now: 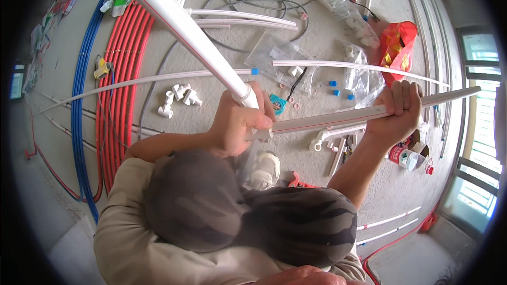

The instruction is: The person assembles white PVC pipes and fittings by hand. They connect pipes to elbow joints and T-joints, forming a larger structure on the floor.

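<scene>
My left hand is closed round a white pipe fitting, most of it hidden by the fingers. A thick white pipe with a red line slants from that fist toward the upper left. Another white pipe runs rightward from the same fitting. My right hand is wrapped round this second pipe near its far end, which sticks out past the fist. Both pipes are above the floor, in front of my bent knees.
Loose white fittings, a teal tape measure, blue caps and a red pipe cutter lie on the concrete. Red pipes and blue pipes line the left. At right are a red bag and a bottle.
</scene>
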A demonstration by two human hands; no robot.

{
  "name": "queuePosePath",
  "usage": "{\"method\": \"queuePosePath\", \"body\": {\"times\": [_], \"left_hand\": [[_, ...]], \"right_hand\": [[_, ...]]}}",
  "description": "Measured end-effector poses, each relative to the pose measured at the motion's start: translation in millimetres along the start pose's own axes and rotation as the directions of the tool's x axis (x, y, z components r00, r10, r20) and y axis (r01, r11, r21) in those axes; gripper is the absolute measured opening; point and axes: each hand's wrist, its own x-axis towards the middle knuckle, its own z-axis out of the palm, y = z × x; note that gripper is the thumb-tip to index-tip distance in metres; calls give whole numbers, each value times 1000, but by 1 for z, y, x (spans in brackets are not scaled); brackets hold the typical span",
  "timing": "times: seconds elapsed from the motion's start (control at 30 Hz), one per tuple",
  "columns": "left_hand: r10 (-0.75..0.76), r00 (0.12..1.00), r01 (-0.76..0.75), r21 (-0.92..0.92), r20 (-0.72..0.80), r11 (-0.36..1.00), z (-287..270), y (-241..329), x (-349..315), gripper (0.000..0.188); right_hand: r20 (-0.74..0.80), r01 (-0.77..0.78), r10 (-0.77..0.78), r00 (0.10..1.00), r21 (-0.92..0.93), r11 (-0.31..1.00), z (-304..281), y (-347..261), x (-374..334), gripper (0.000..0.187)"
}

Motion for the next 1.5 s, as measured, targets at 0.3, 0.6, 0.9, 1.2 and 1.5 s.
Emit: {"method": "queuePosePath", "body": {"times": [0.3,0.6,0.9,1.2,1.5], "left_hand": [[32,998,-37,81,59,996,-18,-10,18,12],[549,831,-556,-113,-86,824,-104,85,75,13],[832,498,-589,610,-243,530,-192,198,178,24],[786,442,9,873,433,-487,-299,138,236,29],[751,545,-83,916,372,-393,-328,121,266,30]], "right_hand": [[2,17,-17,1000,-112,994,-6,7,11,14],[-83,-147,122,989,-598,788,-27,65,30,42],[-188,-451,484,855,-731,512,-99,107,-26,26],[-342,-565,503,793,-721,400,-145,100,-66,24],[-396,-628,541,742,-692,355,-176,110,-91,25]]}}
